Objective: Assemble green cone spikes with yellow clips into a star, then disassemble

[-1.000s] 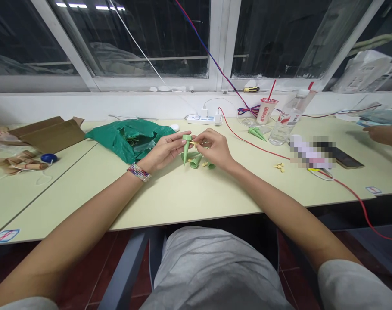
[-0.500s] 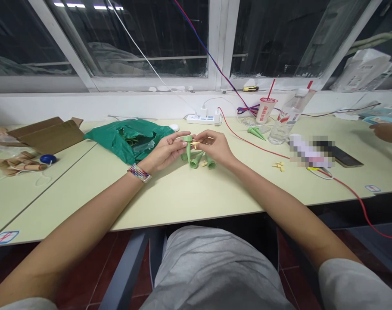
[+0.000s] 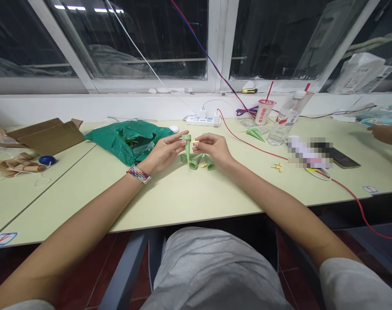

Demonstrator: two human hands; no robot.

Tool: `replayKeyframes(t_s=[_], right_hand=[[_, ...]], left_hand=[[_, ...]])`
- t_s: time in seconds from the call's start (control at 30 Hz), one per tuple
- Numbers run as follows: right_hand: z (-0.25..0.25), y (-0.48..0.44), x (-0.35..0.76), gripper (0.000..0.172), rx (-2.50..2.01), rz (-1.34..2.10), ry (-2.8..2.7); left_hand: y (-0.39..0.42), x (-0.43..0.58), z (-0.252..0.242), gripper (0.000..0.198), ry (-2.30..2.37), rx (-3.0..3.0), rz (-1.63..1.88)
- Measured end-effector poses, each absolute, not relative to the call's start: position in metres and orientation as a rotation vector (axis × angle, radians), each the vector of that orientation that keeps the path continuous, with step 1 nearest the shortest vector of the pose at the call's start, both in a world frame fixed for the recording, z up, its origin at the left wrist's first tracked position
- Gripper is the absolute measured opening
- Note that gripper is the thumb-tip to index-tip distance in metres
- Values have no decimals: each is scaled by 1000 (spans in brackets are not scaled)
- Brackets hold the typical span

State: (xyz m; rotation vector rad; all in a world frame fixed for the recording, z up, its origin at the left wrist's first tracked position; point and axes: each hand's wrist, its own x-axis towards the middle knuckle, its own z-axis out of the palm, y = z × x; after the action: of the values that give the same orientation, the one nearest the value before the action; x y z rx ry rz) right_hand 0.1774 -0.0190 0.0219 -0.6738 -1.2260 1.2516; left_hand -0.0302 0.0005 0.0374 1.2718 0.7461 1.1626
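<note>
Between the thumb and fingers of my left hand (image 3: pixel 165 151) a green plastic watering spike (image 3: pixel 187 150) stands with its wide cap up and its point down. My right hand (image 3: pixel 217 148) pinches a small yellow valve piece (image 3: pixel 194 142), which lies level close to the spike's side, just under the cap. Whether the two touch, I cannot tell. Below the hands, more green spikes (image 3: pixel 194 164) lie on the table, their open ends toward me. A small yellow piece (image 3: pixel 204 164) sits among them.
A torn green bag (image 3: pixel 108 140) lies left of my hands, near a cardboard piece (image 3: pixel 50 135) and wooden toys (image 3: pixel 31 165). Rightward are loose yellow pieces (image 3: pixel 278 167), green spikes (image 3: pixel 256 134), a water bottle (image 3: pixel 281 125), a cup (image 3: pixel 265 113), a phone (image 3: pixel 344 156), a red cable (image 3: pixel 254 145) and another person's hand (image 3: pixel 388 133).
The yellow valve piece has turned to lie more level beside the spike, and my right fingers have shifted slightly. My left hand still holds the spike upright.
</note>
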Motion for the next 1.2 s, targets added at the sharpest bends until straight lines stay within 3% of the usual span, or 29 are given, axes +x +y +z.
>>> replayKeyframes(t_s=[0.3,0.63,1.1,1.2], right_hand=[[30,-26,182,55,-650,1221,-1355],[36,-28,187,49,-660,1201,-1436],[38,-23,195,44,-683,1265,-1529],[40,-22,195,42,-655,1246,-1540]], left_hand=[[-6,-30,43,57,737,1288,1151],[-11,-28,43,52,771,1358,1088],[-16,-25,46,69,844,1470,1019],[-15,-23,49,60,824,1440,1009]])
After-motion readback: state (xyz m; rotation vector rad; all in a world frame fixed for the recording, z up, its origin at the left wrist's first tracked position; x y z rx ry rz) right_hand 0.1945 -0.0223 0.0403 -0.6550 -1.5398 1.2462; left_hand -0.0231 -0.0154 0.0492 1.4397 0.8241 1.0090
